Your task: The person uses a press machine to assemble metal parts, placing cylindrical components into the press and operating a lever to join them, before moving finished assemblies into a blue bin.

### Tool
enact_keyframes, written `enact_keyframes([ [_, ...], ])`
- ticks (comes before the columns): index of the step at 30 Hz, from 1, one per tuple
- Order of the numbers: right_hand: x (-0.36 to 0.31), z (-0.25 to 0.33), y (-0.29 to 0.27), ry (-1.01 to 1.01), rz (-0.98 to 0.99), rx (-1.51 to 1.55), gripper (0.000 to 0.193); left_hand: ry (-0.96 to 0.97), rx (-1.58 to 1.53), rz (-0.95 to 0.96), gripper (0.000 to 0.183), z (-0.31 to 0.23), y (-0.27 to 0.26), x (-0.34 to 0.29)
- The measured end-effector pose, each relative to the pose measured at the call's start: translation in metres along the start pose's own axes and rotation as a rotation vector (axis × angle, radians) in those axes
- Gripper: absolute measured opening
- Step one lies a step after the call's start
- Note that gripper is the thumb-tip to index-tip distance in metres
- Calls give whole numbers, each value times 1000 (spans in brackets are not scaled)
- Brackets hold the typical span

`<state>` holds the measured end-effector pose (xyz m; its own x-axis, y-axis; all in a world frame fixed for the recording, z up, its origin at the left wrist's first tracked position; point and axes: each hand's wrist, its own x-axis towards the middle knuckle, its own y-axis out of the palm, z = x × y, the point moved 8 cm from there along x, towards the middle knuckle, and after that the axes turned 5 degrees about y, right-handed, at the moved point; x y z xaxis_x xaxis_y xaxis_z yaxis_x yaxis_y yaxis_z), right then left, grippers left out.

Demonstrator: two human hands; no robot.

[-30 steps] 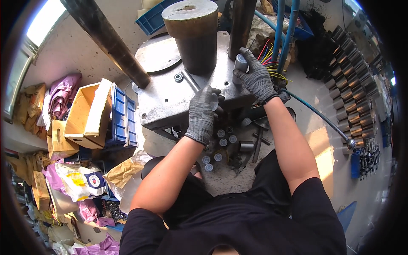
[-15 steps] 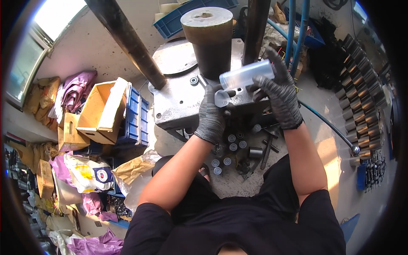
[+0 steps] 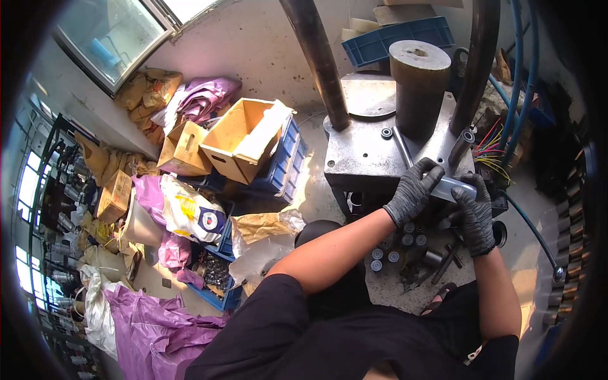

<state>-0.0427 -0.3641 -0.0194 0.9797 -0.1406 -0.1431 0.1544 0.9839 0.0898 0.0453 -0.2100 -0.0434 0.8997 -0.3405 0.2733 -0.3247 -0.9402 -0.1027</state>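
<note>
A pale, stained concrete floor runs under everything, bright where sunlight falls across it. At the upper left sits a glass-fronted window frame. Open brown cardboard boxes rest on stacked blue plastic crates, with crumpled purple plastic sheeting and brown paper sacks heaped nearby. Blue hoses hang at the right.

Steel plate (scuffed) carries a dark cylinder.
</note>
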Motion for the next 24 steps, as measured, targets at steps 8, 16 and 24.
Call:
enact_keyframes([
  [8, -2, -36, 19, 213, 1, 269, 43, -134, -130, 288, 53, 0, -2, -9],
  [16, -14, 27, -1, -12, 343, -255, 36, -205, -732, -577, 54, -18, -278, 4],
  [24, -46, 23, 6, -180, 504, -716, 40, -336, -611, -747, 52, 61, -416, -150],
])
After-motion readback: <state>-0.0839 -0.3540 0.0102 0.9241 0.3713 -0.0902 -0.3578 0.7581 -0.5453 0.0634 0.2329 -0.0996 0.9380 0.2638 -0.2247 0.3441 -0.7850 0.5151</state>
